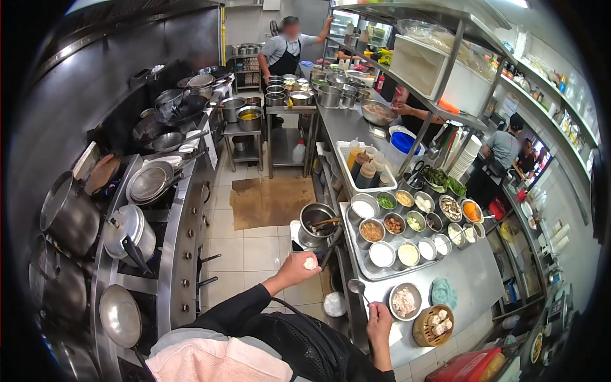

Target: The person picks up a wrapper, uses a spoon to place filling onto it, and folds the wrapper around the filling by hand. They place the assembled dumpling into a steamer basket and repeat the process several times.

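My left hand [298, 270] is raised over the floor gap by the counter, fingers curled around a small pale dumpling [310, 263]. In my right hand [380, 321], near the counter edge, is the handle of a metal spoon [358, 287], its bowl pointing away from me. Just right of the spoon stands a steel bowl [393, 309] of pale, pinkish filling. Beside it a round bamboo steamer [420, 335] holds several dumplings. A crumpled teal cloth [444, 292] lies behind the steamer.
A metal tray [377, 274] carries several steel containers of ingredients. Sauce bottles [367, 173] stand in a white bin beyond. A pot [316, 237] with a wooden handle sits left of the counter. Stoves with a pressure cooker [130, 237] line the left. A co-worker [286, 54] stands at the back.
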### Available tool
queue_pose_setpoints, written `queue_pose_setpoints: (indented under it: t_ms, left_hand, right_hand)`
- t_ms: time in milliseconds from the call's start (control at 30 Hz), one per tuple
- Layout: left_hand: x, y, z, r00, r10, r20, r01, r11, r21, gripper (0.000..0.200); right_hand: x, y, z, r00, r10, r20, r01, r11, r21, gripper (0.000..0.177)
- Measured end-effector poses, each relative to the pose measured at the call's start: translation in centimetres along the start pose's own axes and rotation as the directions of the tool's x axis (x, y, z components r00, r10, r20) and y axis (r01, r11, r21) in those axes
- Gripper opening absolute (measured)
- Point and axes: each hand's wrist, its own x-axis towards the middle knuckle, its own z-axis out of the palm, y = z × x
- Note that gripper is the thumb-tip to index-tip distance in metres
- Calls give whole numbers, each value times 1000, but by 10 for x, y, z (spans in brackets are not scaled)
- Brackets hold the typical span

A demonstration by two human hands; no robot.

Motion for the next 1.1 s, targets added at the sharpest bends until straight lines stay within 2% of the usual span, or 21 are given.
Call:
queue_pose_setpoints:
  t_ms: [33, 67, 100, 133, 167, 267, 333, 400, 433, 500, 533, 600, 733, 800, 867, 900, 967, 1033, 1100]
  left_hand:
    - [-1, 0, -1, 999, 52, -10, -51, 993, 110, 24]
    - [1, -1, -4, 999, 51, -6, -50, 993, 106, 24]
    - [6, -1, -10, 999, 30, -43, -25, 995, 100, 24]
    - [12, 1, -17, 997, 10, -81, -2, 995, 95, 24]
    - [16, 4, -25, 991, 62, -116, -52, 995, 79, 24]
    - [28, 8, -40, 977, 167, -130, -158, 984, 83, 25]
    - [27, 16, -42, 986, 131, -101, -126, 991, 52, 26]
    - [21, 6, -29, 998, 52, -38, -55, 996, -65, 26]
    - [14, 14, -26, 996, 87, -3, -87, 996, -28, 26]
    - [-4, 25, -16, 990, 102, 101, -107, 993, 45, 26]
    - [-15, 19, -10, 989, 106, 101, -110, 993, 40, 26]
    - [-22, 10, -5, 992, 35, 123, -37, 999, 13, 25]
    - [-12, 7, -22, 999, -11, -42, 8, 998, -56, 27]
    - [2, 15, -38, 1000, -3, -26, 1, 996, -91, 27]
    - [11, 27, -47, 999, 9, -36, -12, 995, -98, 27]
    - [15, 29, -47, 998, 31, -52, -35, 996, -81, 26]
    - [18, 31, -45, 997, 25, -67, -29, 998, -58, 25]
    - [24, 36, -46, 996, 22, -82, -25, 999, -37, 24]
    - [32, 42, -49, 986, 110, -128, -124, 987, -103, 25]
  right_hand:
    - [2, 12, 3, 994, -76, -77, 72, 996, -54, 24]
    - [2, 25, 4, 977, -153, -148, 137, 984, -117, 23]
    - [0, 19, -1, 978, -149, -147, 132, 984, -121, 23]
    - [-1, 1, -8, 989, -59, -136, 46, 994, -95, 24]
    - [2, -11, -10, 992, 28, -123, -36, 997, -68, 24]
    - [18, 4, -14, 985, -48, -166, 28, 992, -123, 25]
    - [27, -15, -21, 982, -120, -148, 110, 991, -76, 28]
    - [37, -28, -17, 962, -188, -198, 185, 982, -30, 29]
    - [44, -31, -15, 957, -206, -203, 205, 978, -28, 29]
    - [45, -32, -17, 979, -164, -125, 158, 986, -56, 29]
    - [46, -35, -17, 986, -136, -97, 128, 988, -83, 28]
    - [44, -34, -12, 988, -120, -97, 106, 985, -134, 28]
    - [57, -33, -21, 983, -160, -88, 154, 986, -66, 27]
    - [74, -36, -34, 945, -312, -95, 290, 938, -190, 27]
    - [75, -69, -45, 912, -401, -83, 340, 855, -392, 30]
    - [79, -78, -45, 909, -406, -89, 344, 855, -388, 30]
    - [78, -85, -42, 959, -269, -88, 250, 950, -187, 33]
    - [78, -79, -33, 969, -237, -69, 220, 955, -198, 35]
    - [78, -71, -23, 979, -199, -48, 184, 958, -219, 36]
